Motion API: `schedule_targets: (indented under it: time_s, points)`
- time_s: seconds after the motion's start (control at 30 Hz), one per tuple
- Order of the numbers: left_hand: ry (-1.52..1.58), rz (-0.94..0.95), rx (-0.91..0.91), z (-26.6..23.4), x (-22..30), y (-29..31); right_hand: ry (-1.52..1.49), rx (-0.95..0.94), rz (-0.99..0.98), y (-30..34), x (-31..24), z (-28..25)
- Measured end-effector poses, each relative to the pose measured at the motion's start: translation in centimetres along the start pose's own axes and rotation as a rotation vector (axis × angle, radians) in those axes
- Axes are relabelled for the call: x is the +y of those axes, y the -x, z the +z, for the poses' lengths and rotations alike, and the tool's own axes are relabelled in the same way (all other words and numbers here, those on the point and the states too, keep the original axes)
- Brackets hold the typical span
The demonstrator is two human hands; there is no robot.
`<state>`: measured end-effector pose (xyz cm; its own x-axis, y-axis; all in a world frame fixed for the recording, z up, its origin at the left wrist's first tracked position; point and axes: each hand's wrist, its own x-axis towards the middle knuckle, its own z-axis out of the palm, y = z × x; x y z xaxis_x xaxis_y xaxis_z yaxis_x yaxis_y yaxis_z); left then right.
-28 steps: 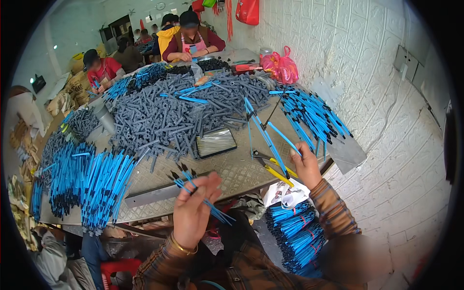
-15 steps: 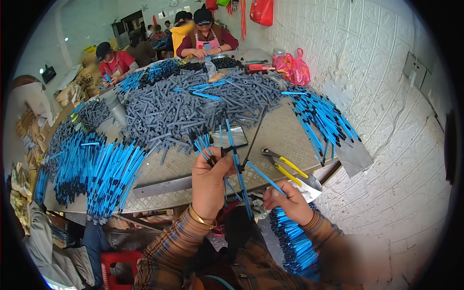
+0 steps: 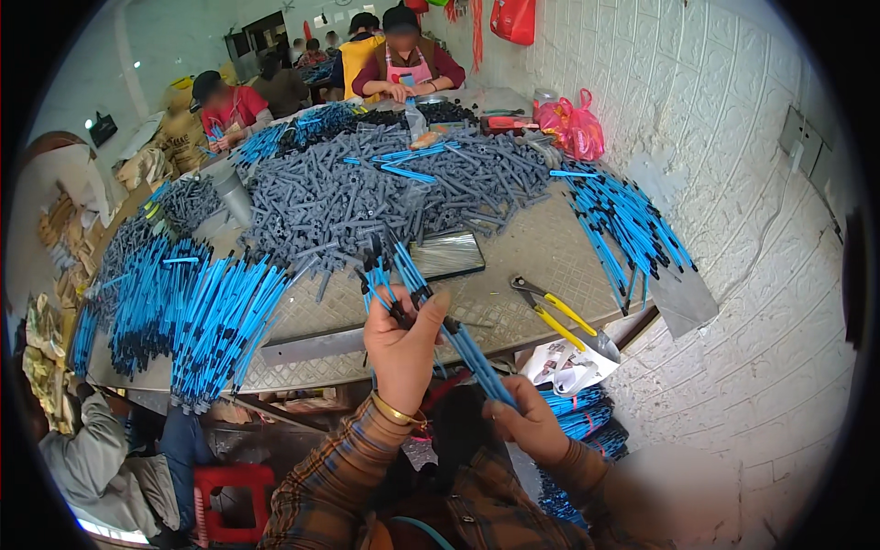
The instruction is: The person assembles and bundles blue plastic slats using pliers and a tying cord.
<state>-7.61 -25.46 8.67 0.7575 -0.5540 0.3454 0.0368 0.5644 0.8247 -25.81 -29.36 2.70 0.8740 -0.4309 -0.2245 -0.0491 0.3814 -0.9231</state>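
Several thin blue rods with black fittings slant between my two hands above the table's near edge. My left hand is closed round their upper part, thumb across the black fittings. More blue rods stick up out of the same hand. My right hand pinches the lower ends of the slanting rods between thumb and fingers. Beyond my hands lies a big heap of grey plastic tubes. A shallow dark tray of thin, shiny pins sits just past my fingertips.
Yellow-handled pincers lie to the right. Piles of blue rods stand at left and right. A metal strip lies along the near edge. Co-workers sit across the table. A red stool stands below.
My right hand has moved down and slightly left, and the rods now lie together as one slanting bunch. The long dark piece that stood up beside my left hand no longer stands apart.
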Motion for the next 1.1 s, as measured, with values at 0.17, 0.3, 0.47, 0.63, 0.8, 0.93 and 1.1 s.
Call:
schedule_targets:
  time_s: [0.17, 0.3, 0.47, 0.63, 0.8, 0.93, 1.1]
  points:
    - [0.033, -0.051, -0.024, -0.6, 0.1, -0.1, 0.987, 0.382, -0.73, -0.3, -1.0, 0.0]
    - [0.301, -0.291, -0.187, -1.4, 1.1, -0.4, 1.134, 0.319, -0.591, 0.5, -2.6, -1.0]
    - [0.693, -0.481, -0.405, -1.8, 3.3, -0.4, 0.978, 0.189, -0.623, 0.4, -2.5, -2.5]
    - [0.566, -0.545, -0.243, -1.7, 2.8, -1.2, 1.026, -0.129, -0.567, 0.8, -3.2, -3.4]
    - [0.333, -0.402, 0.044, -0.4, 2.6, -1.4, 0.966, -0.058, -0.841, 0.6, -2.7, -4.2]
    - [0.316, -0.323, 0.034, -0.1, 1.7, -1.6, 0.855, -0.06, -0.902, 0.7, -3.1, -4.6]
    - [0.292, -0.286, -0.151, -0.3, 1.4, -0.4, 0.507, 0.247, -0.423, 1.5, -3.1, -4.6]
